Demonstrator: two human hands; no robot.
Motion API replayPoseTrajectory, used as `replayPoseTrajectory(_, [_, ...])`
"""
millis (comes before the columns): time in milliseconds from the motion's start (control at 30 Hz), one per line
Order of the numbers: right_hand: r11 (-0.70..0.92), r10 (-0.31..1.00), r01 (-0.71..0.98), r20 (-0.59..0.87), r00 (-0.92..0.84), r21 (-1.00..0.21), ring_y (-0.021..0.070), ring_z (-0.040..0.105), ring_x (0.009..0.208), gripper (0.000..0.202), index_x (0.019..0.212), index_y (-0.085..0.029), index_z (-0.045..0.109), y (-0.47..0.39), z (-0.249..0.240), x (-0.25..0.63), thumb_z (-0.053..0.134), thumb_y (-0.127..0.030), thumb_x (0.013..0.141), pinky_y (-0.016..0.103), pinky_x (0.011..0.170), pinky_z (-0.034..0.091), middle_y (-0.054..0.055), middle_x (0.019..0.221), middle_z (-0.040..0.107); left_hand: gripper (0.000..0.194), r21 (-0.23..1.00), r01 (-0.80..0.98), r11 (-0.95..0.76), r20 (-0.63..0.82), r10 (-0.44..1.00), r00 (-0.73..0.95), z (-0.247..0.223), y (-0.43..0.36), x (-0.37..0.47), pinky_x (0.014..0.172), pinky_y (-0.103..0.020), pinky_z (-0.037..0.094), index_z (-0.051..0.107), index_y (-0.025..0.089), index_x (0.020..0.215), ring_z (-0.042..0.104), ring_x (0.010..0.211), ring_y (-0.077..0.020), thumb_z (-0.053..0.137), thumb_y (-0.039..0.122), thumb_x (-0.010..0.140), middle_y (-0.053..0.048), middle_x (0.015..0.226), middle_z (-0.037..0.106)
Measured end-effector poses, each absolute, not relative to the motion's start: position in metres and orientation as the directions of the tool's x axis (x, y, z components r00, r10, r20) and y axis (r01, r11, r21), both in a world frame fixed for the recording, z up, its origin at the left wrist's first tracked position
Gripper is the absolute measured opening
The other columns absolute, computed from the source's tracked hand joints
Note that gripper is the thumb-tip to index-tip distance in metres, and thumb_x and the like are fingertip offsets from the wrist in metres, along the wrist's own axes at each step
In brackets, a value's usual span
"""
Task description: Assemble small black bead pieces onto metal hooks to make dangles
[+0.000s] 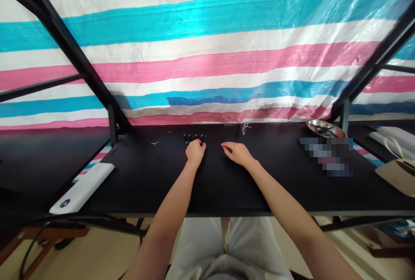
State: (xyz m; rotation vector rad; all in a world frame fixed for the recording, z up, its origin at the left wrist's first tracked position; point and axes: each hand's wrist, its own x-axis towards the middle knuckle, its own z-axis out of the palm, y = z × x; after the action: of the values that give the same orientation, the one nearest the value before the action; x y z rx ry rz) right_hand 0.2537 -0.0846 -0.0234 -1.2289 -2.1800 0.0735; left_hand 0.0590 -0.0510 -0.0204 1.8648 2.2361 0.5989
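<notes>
Small black cylinders with pale tops [189, 138] stand in a short row towards the back of the black table [207, 189]. My left hand [195, 153] is at the right end of this row, its fingers curled closed around the lower part of one small black cylinder [202, 137]. A little to the right, apart from the row, my right hand [239, 153] is over the table with its fingertips drawn together and pointing left. Whatever may be in that pinch is too small to see. Beyond it, several tiny clear pieces [229, 125] lie by the back edge, beside a small clear object [244, 129].
A shiny metal dish [326, 129] sits at the back right, with a blurred-out patch in front of it. At the left edge lies a white power bank [82, 188]. White thread scraps [155, 143] lie left of the cylinders. Black frame posts [69, 50] slant up either side of a striped sheet [207, 55].
</notes>
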Motion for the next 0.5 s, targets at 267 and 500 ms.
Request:
replayPoseTrajectory(267, [0.427,0.798,0.794,0.593,-0.107,-0.432,0.0138,0.061,0.062,0.025,0.097,-0.023,0.065,-0.077,-0.026,0.267,0.045,-0.029,0.082,0.025,0.063,0.046,0.001,0.078,0.068,0.028,0.391,0.912,0.125,0.116,0.976,-0.183,-0.017,-0.055,0.057,0.07,-0.032,0.046,0.066,0.022,0.093,0.062,0.084,-0.0252,0.05,0.04,0.078,-0.01,0.091,0.067])
replayPoseTrajectory(500, [0.281,0.668,0.662,0.637,0.385,-0.695,0.0137,0.056,0.062,0.027,0.093,-0.017,0.061,-0.055,-0.03,0.296,0.046,-0.034,0.079,0.027,0.064,0.044,0.003,0.072,0.062,0.029,0.319,0.947,-0.024,0.169,0.985,-0.032,-0.009,-0.064,0.059,0.065,-0.028,0.043,0.066,0.021,0.077,0.062,0.076,-0.021,0.045,0.042,0.082,-0.006,0.079,0.067])
